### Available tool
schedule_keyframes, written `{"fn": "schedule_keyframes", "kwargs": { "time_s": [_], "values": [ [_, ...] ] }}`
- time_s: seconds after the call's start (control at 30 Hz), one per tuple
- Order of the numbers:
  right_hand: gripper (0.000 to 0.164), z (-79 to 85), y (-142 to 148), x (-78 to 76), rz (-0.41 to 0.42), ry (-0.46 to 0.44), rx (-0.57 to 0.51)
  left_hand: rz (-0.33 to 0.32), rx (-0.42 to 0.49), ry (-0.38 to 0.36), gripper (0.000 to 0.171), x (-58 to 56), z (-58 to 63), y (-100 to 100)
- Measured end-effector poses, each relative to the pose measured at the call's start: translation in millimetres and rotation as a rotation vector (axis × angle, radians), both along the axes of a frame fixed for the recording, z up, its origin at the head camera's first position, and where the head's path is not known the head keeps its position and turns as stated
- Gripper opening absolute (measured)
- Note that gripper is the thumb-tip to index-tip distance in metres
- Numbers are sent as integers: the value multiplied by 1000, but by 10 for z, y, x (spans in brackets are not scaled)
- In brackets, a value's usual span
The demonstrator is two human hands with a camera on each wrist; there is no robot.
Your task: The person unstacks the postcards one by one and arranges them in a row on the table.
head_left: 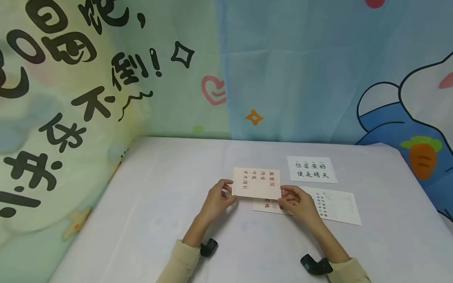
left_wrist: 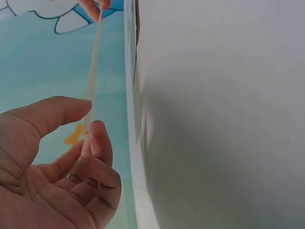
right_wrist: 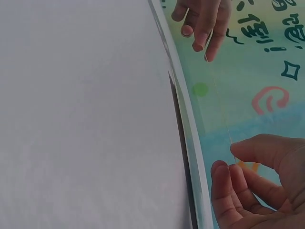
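Right now I have one pale card with red characters, held up off the table between two hands, in front of the other cards and partly covering one below it from the head camera. The left hand pinches its left edge between thumb and finger; the right hand pinches the opposite edge the same way. By my reading, the lifting is done and the laying down is not: neither hand has let go. How much else is left, I can't tell. Further out, a white card with dark writing lies flat on the white table, and nearer me lies a long printed piece; the right hand hides its middle, so I can't say whether it is one card or two.

Only the head view lets me see the printing. The wrist views catch the held card edge-on, a thin strip against the patterned backdrop, and they show each thumb's contact, which the head view barely gives me.
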State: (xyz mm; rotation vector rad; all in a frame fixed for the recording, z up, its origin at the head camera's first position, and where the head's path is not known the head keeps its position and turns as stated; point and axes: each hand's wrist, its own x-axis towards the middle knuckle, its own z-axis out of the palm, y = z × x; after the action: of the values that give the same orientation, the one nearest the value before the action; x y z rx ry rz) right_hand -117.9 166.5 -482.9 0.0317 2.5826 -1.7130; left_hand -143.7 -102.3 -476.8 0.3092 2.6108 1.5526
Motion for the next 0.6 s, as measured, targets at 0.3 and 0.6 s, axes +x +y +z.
{"fn": "schedule_keyframes", "kwargs": {
  "time_s": [0.3, 0.6],
  "values": [
    [44, -43, -169, -40, 74, 24, -45, 36, -27, -14, 46, 33, 18, -193],
    [41, -40, -382, -62, 110, 12, -25, 65, -57, -11, 45, 34, -19, -401]
  ]
}}
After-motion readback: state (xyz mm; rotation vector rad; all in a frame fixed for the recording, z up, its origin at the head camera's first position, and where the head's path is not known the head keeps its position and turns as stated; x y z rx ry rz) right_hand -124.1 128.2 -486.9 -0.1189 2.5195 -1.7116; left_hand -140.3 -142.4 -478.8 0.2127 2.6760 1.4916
